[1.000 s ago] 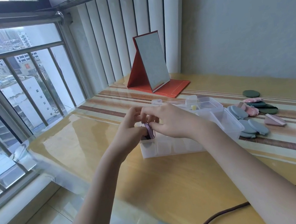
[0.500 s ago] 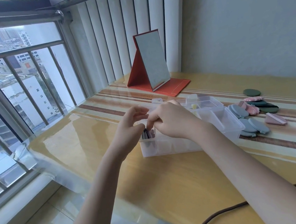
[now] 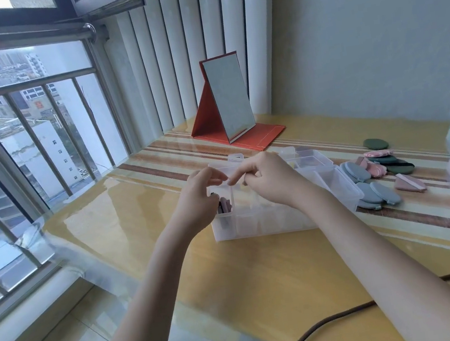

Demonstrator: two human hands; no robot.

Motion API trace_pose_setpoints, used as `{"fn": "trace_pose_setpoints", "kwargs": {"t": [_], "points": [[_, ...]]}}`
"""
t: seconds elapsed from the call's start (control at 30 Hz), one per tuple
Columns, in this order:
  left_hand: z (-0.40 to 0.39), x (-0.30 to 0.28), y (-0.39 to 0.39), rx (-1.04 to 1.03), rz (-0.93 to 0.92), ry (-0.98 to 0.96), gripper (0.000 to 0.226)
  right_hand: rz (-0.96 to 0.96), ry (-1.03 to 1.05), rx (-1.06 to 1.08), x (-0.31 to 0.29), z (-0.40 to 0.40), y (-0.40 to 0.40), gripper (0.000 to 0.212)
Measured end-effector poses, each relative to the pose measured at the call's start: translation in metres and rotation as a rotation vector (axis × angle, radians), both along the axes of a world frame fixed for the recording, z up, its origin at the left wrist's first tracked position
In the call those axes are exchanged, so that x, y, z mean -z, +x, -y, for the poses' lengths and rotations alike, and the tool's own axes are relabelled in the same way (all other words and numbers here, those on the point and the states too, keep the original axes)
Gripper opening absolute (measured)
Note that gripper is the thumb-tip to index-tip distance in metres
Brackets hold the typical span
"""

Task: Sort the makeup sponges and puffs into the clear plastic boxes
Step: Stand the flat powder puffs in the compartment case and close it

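Both hands over box [image 3: 260, 217], frame centre: left hand [image 3: 199, 200] and right hand [image 3: 269, 181] curled, holds unclear. Risk: upright puffs [image 3: 224, 205] toppling; box sliding on bench [image 3: 263, 275].

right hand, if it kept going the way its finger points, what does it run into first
The right hand points its finger left, toward the left hand, so it would likely meet those fingertips first, above the clear box. Depth between them is hard to judge.

left hand [image 3: 198, 203]: fingers curled | right hand [image 3: 269, 181]: fingers curled, forefinger out
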State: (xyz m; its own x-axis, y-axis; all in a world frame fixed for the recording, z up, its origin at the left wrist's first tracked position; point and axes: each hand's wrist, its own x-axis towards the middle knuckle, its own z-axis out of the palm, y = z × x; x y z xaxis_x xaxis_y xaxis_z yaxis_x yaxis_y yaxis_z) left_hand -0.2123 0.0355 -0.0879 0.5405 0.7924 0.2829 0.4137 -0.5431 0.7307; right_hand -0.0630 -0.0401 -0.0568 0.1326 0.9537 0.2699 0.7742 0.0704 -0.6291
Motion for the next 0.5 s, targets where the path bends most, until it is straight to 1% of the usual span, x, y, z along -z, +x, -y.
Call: {"fn": "trace_pose_setpoints", "kwargs": {"t": [0.07, 0.13, 0.23, 0.33, 0.4, 0.43, 0.5], "points": [[0.002, -0.001, 0.000, -0.005, -0.014, 0.027, 0.043, 0.018, 0.043, 0.103, 0.000, 0.004, 0.009, 0.041], [0.005, -0.003, 0.000, -0.030, -0.025, 0.041, 0.046, 0.060, 0.023, 0.180, 0.003, 0.008, 0.017, 0.040], [0.012, -0.007, 0.003, -0.098, -0.069, 0.063, 0.045, 0.069, -0.029, 0.173, 0.008, 0.016, 0.022, 0.042], [0.021, -0.013, 0.014, -0.163, -0.137, 0.198, 0.048, 0.090, -0.050, 0.165, 0.009, 0.017, 0.021, 0.045], [0.030, -0.020, 0.032, -0.104, -0.128, 0.284, 0.044, 0.075, -0.057, 0.146, 0.006, 0.019, 0.021, 0.045], [0.036, -0.023, 0.043, -0.050, -0.113, 0.291, 0.039, 0.060, -0.059, 0.131, 0.005, 0.021, 0.023, 0.045], [0.044, -0.030, 0.071, 0.070, -0.041, 0.216, 0.028, 0.053, -0.044, 0.144, 0.003, 0.029, 0.035, 0.049]]}}
